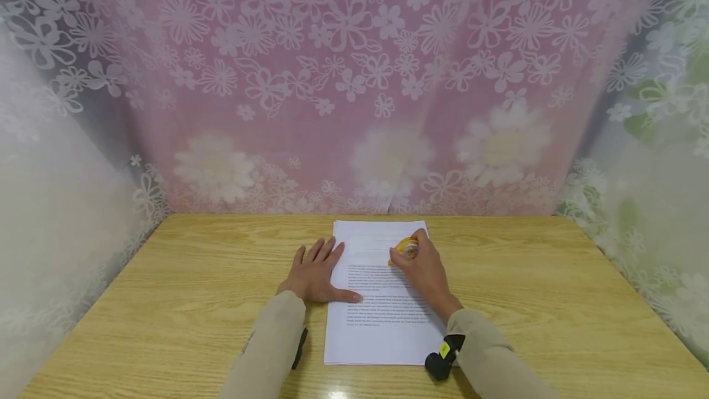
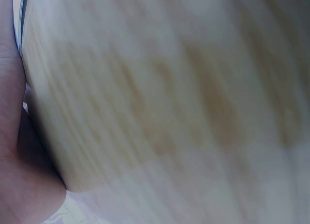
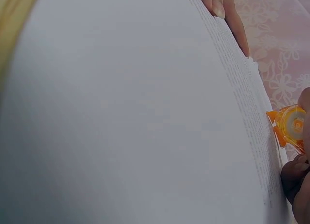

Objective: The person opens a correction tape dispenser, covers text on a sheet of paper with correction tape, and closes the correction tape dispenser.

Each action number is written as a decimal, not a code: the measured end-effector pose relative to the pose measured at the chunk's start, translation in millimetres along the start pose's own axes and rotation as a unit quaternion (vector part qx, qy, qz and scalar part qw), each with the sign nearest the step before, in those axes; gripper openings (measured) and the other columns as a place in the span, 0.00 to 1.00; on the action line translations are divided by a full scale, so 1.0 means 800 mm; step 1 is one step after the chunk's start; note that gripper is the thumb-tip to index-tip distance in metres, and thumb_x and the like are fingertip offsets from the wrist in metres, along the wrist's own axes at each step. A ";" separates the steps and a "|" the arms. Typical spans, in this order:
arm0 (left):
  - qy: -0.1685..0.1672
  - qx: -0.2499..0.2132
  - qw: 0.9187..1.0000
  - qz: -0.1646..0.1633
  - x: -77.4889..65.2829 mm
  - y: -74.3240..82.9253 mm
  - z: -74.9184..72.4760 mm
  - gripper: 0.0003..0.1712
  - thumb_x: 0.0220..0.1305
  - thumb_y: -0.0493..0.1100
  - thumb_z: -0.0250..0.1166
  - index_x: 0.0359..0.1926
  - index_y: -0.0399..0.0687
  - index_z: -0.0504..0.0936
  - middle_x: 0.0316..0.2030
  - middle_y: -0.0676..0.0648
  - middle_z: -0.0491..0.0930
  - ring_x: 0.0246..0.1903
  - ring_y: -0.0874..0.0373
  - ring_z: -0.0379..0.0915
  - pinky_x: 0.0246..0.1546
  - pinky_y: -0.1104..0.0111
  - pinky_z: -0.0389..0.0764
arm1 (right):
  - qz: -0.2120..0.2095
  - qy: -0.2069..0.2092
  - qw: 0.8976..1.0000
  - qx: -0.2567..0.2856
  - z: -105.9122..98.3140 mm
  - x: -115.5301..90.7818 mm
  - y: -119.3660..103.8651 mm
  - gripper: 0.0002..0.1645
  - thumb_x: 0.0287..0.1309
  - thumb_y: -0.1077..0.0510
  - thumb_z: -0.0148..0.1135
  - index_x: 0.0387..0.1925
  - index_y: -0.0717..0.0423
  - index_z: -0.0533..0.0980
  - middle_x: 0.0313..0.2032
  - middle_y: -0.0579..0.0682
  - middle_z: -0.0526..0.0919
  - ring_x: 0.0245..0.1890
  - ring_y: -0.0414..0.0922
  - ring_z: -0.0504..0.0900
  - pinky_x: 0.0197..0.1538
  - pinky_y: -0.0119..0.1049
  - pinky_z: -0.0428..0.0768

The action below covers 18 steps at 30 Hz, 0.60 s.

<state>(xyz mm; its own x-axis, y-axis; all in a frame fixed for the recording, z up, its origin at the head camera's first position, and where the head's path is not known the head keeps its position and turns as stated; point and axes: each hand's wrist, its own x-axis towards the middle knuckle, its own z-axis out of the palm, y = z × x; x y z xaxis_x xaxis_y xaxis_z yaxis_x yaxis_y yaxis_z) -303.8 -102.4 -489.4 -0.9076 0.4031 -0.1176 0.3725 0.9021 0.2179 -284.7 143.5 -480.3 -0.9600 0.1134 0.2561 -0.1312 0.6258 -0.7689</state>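
A stack of printed paper sheets (image 1: 382, 346) lies on the wooden table, its top page carrying text blocks and faint lines higher up. My left hand (image 1: 312, 279) lies with spread fingers over the stack's left edge, the thumb reaching onto the text. Over the upper right of the page, my right hand (image 1: 429, 273) grips an orange correction tape dispenser (image 1: 406, 249) between thumb and fingers. The right wrist view shows the dispenser (image 3: 290, 127) with its tip close to the page; contact is hard to tell. Part of the left hand (image 2: 29, 185) edges into the blurred left wrist view.
Bare wood of the table (image 1: 194, 300) extends on both sides of the stack. A pink floral curtain (image 1: 354, 109) hangs behind the table's far edge, with pale floral cloth (image 1: 659, 202) at the sides. A black wrist device (image 1: 443, 359) sits near the paper's lower right corner.
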 end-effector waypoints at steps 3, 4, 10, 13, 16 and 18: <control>-0.005 0.001 1.000 0.000 -0.003 0.003 -0.005 0.73 0.33 0.90 0.50 0.76 0.60 0.42 0.75 0.53 0.36 0.73 0.52 0.27 0.66 0.46 0.29 | -0.003 -0.001 1.000 0.000 -0.001 0.000 0.000 0.24 0.54 0.49 0.69 0.42 0.56 0.65 0.34 0.53 0.76 0.29 0.46 0.75 0.31 0.37 0.75; -0.006 0.001 1.000 -0.001 -0.005 0.005 -0.008 0.72 0.34 0.89 0.51 0.76 0.60 0.42 0.75 0.52 0.37 0.73 0.52 0.28 0.66 0.46 0.30 | -0.004 0.000 1.000 0.000 -0.002 0.001 0.000 0.24 0.55 0.49 0.69 0.41 0.56 0.65 0.34 0.53 0.76 0.29 0.47 0.75 0.31 0.37 0.75; -0.015 0.013 1.000 -0.005 -0.014 0.014 -0.022 0.69 0.39 0.86 0.55 0.76 0.58 0.44 0.75 0.51 0.38 0.73 0.50 0.31 0.67 0.46 0.34 | -0.014 0.003 1.000 -0.003 -0.005 0.002 0.001 0.23 0.55 0.50 0.69 0.40 0.56 0.65 0.33 0.53 0.76 0.28 0.47 0.75 0.30 0.37 0.74; -0.017 0.010 1.000 -0.005 -0.015 0.015 -0.023 0.69 0.39 0.86 0.55 0.76 0.58 0.44 0.75 0.50 0.39 0.73 0.50 0.31 0.67 0.46 0.34 | -0.010 0.001 1.000 -0.012 -0.006 0.001 0.002 0.24 0.54 0.49 0.69 0.40 0.55 0.65 0.33 0.53 0.76 0.27 0.46 0.74 0.28 0.36 0.73; -0.016 0.010 1.000 -0.005 -0.016 0.016 -0.023 0.69 0.39 0.86 0.55 0.76 0.58 0.44 0.75 0.51 0.38 0.73 0.51 0.30 0.67 0.46 0.33 | -0.007 0.001 1.000 -0.017 -0.007 0.001 0.003 0.24 0.54 0.48 0.69 0.41 0.55 0.66 0.33 0.52 0.76 0.27 0.46 0.74 0.26 0.37 0.72; -0.014 0.010 1.000 -0.004 -0.016 0.015 -0.023 0.69 0.39 0.86 0.55 0.76 0.58 0.44 0.75 0.51 0.39 0.73 0.51 0.31 0.67 0.46 0.34 | -0.008 0.000 1.000 -0.017 -0.007 0.002 0.003 0.24 0.54 0.48 0.69 0.41 0.55 0.66 0.33 0.53 0.76 0.27 0.46 0.74 0.26 0.37 0.72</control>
<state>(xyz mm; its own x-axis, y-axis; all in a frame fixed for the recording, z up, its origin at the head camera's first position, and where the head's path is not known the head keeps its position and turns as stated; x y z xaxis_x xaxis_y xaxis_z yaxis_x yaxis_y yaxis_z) -290.9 -99.4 -467.1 -0.9050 0.3998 -0.1454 0.3694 0.9080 0.1976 -284.9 149.6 -478.7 -0.9578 0.1028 0.2683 -0.1383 0.6536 -0.7441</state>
